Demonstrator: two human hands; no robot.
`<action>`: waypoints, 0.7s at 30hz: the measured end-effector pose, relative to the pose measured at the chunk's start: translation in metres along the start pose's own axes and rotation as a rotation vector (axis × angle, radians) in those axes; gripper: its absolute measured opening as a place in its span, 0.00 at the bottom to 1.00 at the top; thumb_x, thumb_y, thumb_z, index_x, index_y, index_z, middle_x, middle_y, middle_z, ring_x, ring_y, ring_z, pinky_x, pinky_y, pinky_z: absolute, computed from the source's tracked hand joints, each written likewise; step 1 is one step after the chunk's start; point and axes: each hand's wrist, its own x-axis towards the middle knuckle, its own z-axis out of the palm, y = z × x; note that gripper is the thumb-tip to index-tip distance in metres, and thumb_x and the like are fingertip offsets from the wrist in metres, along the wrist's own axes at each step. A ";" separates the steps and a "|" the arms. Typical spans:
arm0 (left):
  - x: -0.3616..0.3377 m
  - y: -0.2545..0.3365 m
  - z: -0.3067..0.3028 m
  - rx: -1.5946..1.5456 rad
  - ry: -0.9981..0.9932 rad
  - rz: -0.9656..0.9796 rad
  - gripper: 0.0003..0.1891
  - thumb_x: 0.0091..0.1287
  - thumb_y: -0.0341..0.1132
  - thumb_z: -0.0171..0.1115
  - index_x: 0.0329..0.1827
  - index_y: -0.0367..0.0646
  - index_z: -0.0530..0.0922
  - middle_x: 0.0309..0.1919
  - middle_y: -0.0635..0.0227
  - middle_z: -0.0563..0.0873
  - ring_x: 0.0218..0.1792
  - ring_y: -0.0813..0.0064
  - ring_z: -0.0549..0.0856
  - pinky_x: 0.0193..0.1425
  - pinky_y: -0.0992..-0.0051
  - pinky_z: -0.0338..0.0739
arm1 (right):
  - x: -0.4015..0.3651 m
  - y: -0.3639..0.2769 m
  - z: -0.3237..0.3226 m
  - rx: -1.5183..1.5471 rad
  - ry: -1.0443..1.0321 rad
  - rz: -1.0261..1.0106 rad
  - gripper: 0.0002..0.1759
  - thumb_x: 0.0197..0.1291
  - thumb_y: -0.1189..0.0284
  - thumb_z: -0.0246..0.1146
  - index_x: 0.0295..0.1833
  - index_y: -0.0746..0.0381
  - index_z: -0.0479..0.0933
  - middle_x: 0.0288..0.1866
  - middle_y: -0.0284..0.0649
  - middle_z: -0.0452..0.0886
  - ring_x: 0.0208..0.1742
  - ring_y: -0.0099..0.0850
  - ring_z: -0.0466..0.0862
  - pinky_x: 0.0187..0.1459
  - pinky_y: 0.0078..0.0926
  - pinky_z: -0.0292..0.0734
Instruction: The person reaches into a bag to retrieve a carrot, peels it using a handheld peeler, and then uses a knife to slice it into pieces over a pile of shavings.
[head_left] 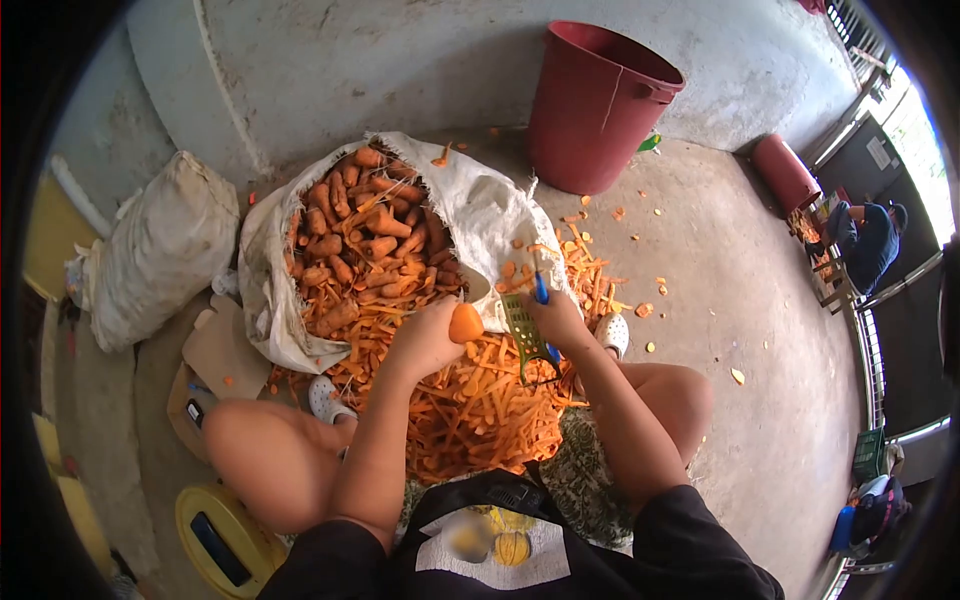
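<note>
My left hand (425, 340) is closed around a carrot (465, 323), whose smooth, bright orange end faces right. My right hand (556, 318) grips a green hand grater (524, 335) with holes through it; blue parts show above and below the fingers. The carrot and the grater are a short way apart. Under both hands lies a heap of orange carrot peelings (490, 410), spread between my legs. Just beyond, an open white sack (480, 215) is full of unpeeled carrots (375, 220).
A tall red bin (600, 110) stands by the wall. At left are a full white sack (165, 250), cardboard (222, 345) and a yellow stool (215, 500) with a phone (220, 548) on it. Scraps dot the floor. Another person (870, 245) sits far right near a tipped red bin (785, 172).
</note>
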 end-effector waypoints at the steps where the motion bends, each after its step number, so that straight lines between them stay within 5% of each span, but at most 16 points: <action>1: 0.000 -0.002 0.000 -0.001 0.003 -0.003 0.19 0.47 0.30 0.63 0.42 0.37 0.69 0.40 0.57 0.77 0.44 0.59 0.77 0.45 0.64 0.72 | -0.001 -0.001 0.003 -0.133 0.003 -0.029 0.17 0.57 0.61 0.55 0.38 0.66 0.72 0.26 0.51 0.76 0.29 0.46 0.77 0.34 0.39 0.69; 5: -0.002 -0.006 -0.002 0.115 0.079 -0.018 0.19 0.47 0.29 0.63 0.42 0.37 0.69 0.38 0.56 0.78 0.42 0.57 0.78 0.44 0.64 0.72 | -0.005 -0.003 0.008 -0.174 0.111 -0.195 0.18 0.57 0.60 0.55 0.38 0.68 0.72 0.23 0.51 0.75 0.26 0.44 0.77 0.32 0.37 0.69; 8: 0.001 -0.001 0.000 0.042 -0.011 -0.038 0.22 0.46 0.29 0.64 0.46 0.37 0.69 0.40 0.55 0.78 0.44 0.58 0.78 0.46 0.66 0.72 | 0.006 0.007 0.014 0.564 -0.231 -0.191 0.13 0.61 0.65 0.53 0.43 0.63 0.71 0.32 0.35 0.75 0.34 0.28 0.75 0.35 0.30 0.69; 9: 0.001 0.001 0.001 -0.016 -0.096 -0.067 0.26 0.45 0.29 0.66 0.50 0.38 0.69 0.43 0.54 0.78 0.46 0.58 0.77 0.48 0.68 0.71 | 0.002 0.004 0.015 0.562 -0.232 -0.191 0.13 0.61 0.65 0.53 0.43 0.63 0.71 0.32 0.35 0.75 0.34 0.28 0.75 0.35 0.30 0.69; 11: 0.011 -0.014 0.024 -0.082 -0.118 -0.026 0.25 0.45 0.29 0.66 0.49 0.39 0.69 0.43 0.55 0.78 0.45 0.59 0.77 0.48 0.69 0.71 | -0.012 -0.006 0.022 0.880 -0.566 0.011 0.12 0.62 0.65 0.53 0.46 0.61 0.69 0.36 0.29 0.72 0.38 0.23 0.72 0.39 0.26 0.68; 16: 0.006 -0.008 0.018 -0.050 -0.251 -0.101 0.26 0.49 0.31 0.64 0.52 0.42 0.66 0.44 0.59 0.78 0.45 0.63 0.78 0.47 0.69 0.72 | -0.013 0.009 0.051 0.891 -0.664 0.134 0.15 0.62 0.62 0.53 0.47 0.62 0.69 0.37 0.35 0.76 0.35 0.25 0.75 0.36 0.24 0.70; 19: 0.009 -0.025 0.012 0.105 -0.168 -0.114 0.28 0.49 0.33 0.66 0.54 0.43 0.65 0.47 0.62 0.76 0.45 0.65 0.78 0.48 0.69 0.73 | -0.002 0.031 0.063 0.301 -0.604 0.244 0.13 0.61 0.65 0.54 0.44 0.63 0.74 0.38 0.39 0.79 0.39 0.26 0.78 0.40 0.26 0.73; 21: 0.010 -0.026 -0.001 0.094 -0.145 -0.157 0.28 0.50 0.34 0.67 0.54 0.42 0.66 0.47 0.63 0.76 0.44 0.68 0.78 0.47 0.70 0.73 | 0.006 0.032 0.041 0.253 -0.691 0.207 0.13 0.59 0.66 0.56 0.45 0.63 0.74 0.38 0.39 0.79 0.39 0.25 0.78 0.39 0.26 0.73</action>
